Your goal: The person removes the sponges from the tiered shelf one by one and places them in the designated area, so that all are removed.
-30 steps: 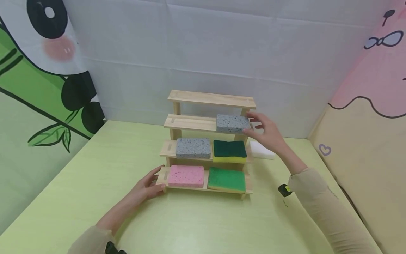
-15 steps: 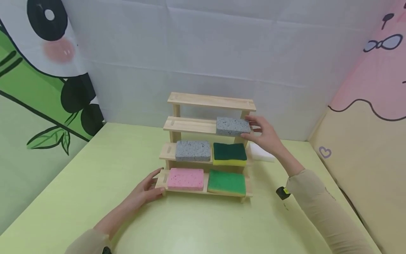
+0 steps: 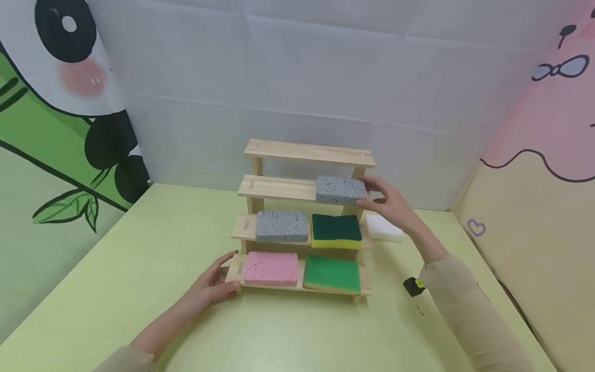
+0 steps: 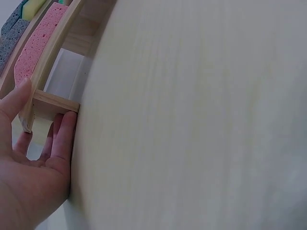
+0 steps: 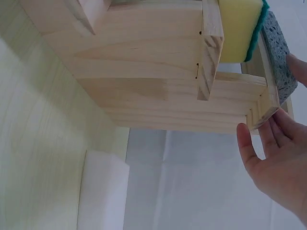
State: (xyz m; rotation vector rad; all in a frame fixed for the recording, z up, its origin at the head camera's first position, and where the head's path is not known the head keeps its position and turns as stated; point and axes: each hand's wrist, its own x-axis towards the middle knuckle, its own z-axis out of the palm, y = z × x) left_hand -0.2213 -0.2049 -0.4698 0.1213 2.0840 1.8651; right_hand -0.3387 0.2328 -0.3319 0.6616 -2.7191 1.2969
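hands apart | left hand (image 3: pixel 209 290) grips rack (image 3: pixel 279 187) | right hand (image 3: pixel 391 205) pinches one gray sponge (image 3: pixel 340 189), white block (image 3: pixel 383 228) kinda below it

A pale table (image 3: pixel 297 336) bears a white block (image 3: pixel 384 228) and a wooden rack (image 3: pixel 309 152), which carries five sponges (image 3: pixel 341 188).

This looks like a small closed-in corner around a pale yellow-green surface (image 3: pixel 288 336). A whitish sheet (image 3: pixel 307 72) with fold lines hangs at the back. The left wall (image 3: pixel 28 237) has a cartoon face (image 3: pixel 65 36) with a pink cheek (image 3: pixel 82 78) and green leaves (image 3: pixel 58 207). The right wall (image 3: pixel 520 217) is pink and cream, with a bow (image 3: pixel 555 70) and a little heart (image 3: pixel 476 227). I can't tell if it's in a home or a workroom.
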